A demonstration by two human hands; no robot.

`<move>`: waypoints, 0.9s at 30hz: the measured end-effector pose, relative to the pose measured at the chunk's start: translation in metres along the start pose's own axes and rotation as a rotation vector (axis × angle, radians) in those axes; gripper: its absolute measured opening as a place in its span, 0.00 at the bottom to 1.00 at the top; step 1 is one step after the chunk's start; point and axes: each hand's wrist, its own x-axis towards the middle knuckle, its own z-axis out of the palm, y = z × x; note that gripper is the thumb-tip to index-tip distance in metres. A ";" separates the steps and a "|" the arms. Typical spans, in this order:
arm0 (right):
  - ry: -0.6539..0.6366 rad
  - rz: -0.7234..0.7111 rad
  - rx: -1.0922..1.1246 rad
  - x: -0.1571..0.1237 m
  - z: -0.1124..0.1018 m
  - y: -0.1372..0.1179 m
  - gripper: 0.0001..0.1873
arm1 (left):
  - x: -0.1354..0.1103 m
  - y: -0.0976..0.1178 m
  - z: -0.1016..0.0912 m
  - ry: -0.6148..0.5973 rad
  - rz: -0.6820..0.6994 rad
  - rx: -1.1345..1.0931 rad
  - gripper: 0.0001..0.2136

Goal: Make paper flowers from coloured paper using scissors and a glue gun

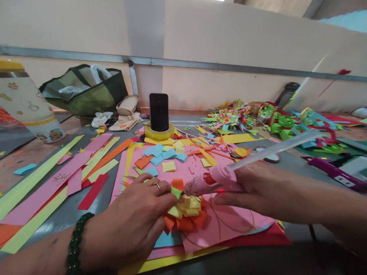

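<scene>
My left hand [137, 217] is closed in a pinch on a small folded green paper piece [177, 193] at the top of a paper flower [186, 215] made of orange and yellow loops. The hand wears a ring and a dark green bead bracelet. My right hand [258, 191] grips a pink hot glue gun [215, 179] with a clear glue stick [275, 149] poking out behind. The gun's nozzle points left at the green piece. The flower rests on a pink paper sheet [229, 221].
Long paper strips [57, 179] in yellow, pink, orange and red lie at left. A phone [158, 111] stands in a yellow tape roll. Small paper squares [163, 154], a pile of finished paper flowers [232, 114], a green bag [86, 91], a patterned bottle [25, 103] and a purple tool [335, 172] surround the work.
</scene>
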 end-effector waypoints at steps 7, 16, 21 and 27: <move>-0.106 0.151 -0.060 -0.007 -0.003 -0.001 0.33 | 0.000 0.000 0.000 0.003 0.005 -0.007 0.13; -0.066 0.153 -0.054 -0.006 -0.004 -0.005 0.32 | 0.001 0.001 -0.001 -0.011 0.006 0.008 0.11; -0.033 0.089 -0.026 -0.005 -0.001 -0.004 0.32 | 0.001 0.000 -0.001 -0.029 -0.016 0.009 0.06; -0.072 0.128 -0.046 -0.008 -0.002 -0.006 0.32 | 0.001 0.000 0.000 -0.060 -0.016 0.026 0.06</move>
